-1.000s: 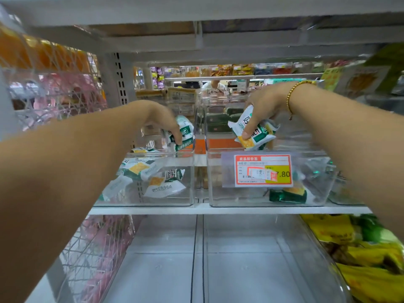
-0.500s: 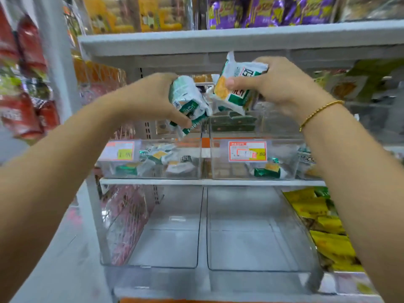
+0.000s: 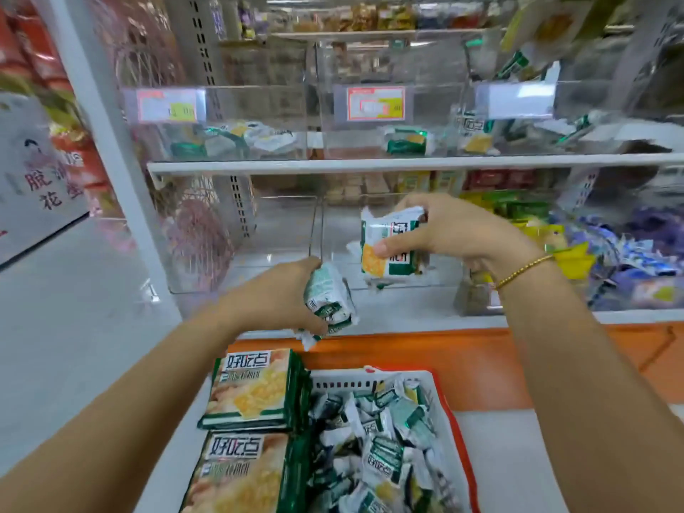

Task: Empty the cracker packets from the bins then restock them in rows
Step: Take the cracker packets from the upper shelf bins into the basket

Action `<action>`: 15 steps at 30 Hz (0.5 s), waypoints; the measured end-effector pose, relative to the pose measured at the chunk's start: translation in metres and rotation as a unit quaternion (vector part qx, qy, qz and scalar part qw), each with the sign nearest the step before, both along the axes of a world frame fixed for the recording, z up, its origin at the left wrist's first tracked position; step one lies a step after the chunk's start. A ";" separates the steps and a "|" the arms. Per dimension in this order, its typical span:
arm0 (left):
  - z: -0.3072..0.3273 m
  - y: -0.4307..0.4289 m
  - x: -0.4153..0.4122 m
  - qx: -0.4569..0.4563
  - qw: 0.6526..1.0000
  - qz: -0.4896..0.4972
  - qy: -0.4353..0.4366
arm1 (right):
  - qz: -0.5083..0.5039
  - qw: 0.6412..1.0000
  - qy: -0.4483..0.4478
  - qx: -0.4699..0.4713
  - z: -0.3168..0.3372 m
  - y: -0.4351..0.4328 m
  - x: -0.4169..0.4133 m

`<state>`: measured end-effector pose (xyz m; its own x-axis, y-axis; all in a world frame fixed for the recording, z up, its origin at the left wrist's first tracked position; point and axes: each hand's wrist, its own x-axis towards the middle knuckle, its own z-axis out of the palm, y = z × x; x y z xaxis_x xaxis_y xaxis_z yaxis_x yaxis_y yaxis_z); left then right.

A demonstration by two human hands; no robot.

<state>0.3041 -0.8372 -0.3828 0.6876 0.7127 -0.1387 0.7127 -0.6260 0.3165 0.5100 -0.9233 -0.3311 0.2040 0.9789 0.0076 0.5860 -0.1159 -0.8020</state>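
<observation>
Clutched the left bunch (image 3: pixel 327 299) of crackers in the curled left hand (image 3: pixel 275 294); pinched the right bunch (image 3: pixel 388 249) under the thumb of the right hand (image 3: pixel 459 231). Held both above and just beyond the basket (image 3: pixel 333 375), heaped with loose packets (image 3: pixel 381 464) below the grips. Left several more in the bins (image 3: pixel 259 112), high above both hands. Risked, probably, spilling slick wrappers short of the basket onto the ledge (image 3: pixel 481 357), through loosening either grip too early or holding too many at once.
</observation>
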 end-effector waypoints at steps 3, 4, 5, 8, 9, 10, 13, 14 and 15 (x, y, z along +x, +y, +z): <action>-0.078 -0.015 0.010 -0.092 0.994 0.028 0.046 | -0.022 0.994 0.039 -0.100 -0.079 -0.007 0.004; -0.102 -0.020 0.014 -0.118 0.991 0.039 0.053 | -0.030 0.990 0.060 -0.126 -0.106 -0.010 0.005; -0.127 -0.025 0.017 -0.142 0.987 0.053 0.060 | -0.038 0.984 0.079 -0.154 -0.133 -0.013 0.006; -0.192 -0.038 0.026 -0.192 0.974 0.107 0.057 | -0.081 0.965 0.137 -0.210 -0.204 -0.022 0.007; -0.209 -0.042 0.029 -0.191 0.972 0.132 0.046 | -0.104 0.957 0.164 -0.217 -0.220 -0.025 0.006; -0.222 -0.044 0.031 -0.178 0.971 0.159 0.030 | -0.132 0.945 0.193 -0.228 -0.234 -0.026 0.007; -0.241 -0.045 0.039 -0.072 0.976 0.203 -0.002 | -0.151 0.923 0.218 -0.280 -0.261 -0.032 0.014; -0.243 -0.043 0.042 -0.033 0.980 0.197 0.014 | -0.130 0.919 0.191 -0.319 -0.264 -0.036 0.015; -0.244 -0.042 0.045 -0.006 0.982 0.185 0.040 | -0.105 0.910 0.151 -0.371 -0.269 -0.039 0.020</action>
